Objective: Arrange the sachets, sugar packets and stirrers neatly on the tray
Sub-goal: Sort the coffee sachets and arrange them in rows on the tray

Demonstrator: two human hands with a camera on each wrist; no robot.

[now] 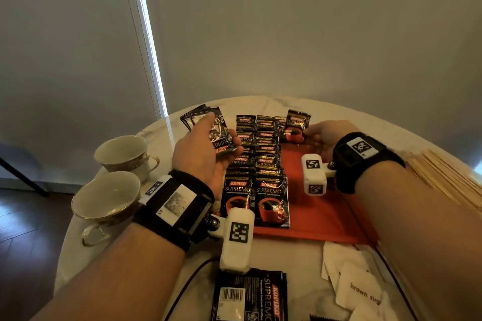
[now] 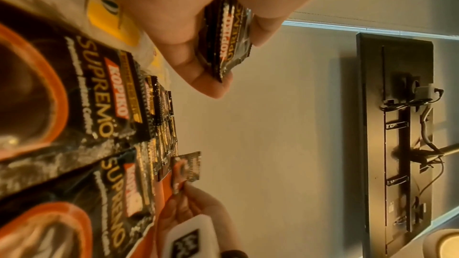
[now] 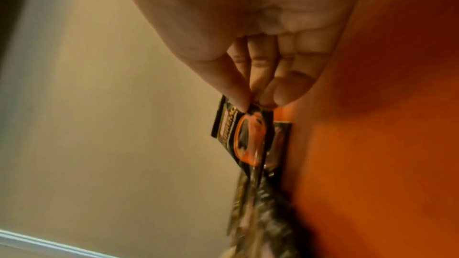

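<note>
- The right hand (image 1: pixel 322 135) pinches one black-and-red foil coffee sachet (image 1: pixel 296 125) by its lower edge, tilted up, its long axis running away from the grip.
- Just left of that grip, two overlapping sachet rows (image 1: pixel 257 164) lie on the flat red tray (image 1: pixel 320 214); this sachet likely begins a third.
- The left hand (image 1: pixel 206 148), farther left, holds a fanned sachet stack (image 1: pixel 208 125).
- On the pale marble worktop (image 1: pixel 284 255): white sugar packets (image 1: pixel 357 286) nearer the body, wooden stirrers (image 1: pixel 448 177) rightward.
</note>
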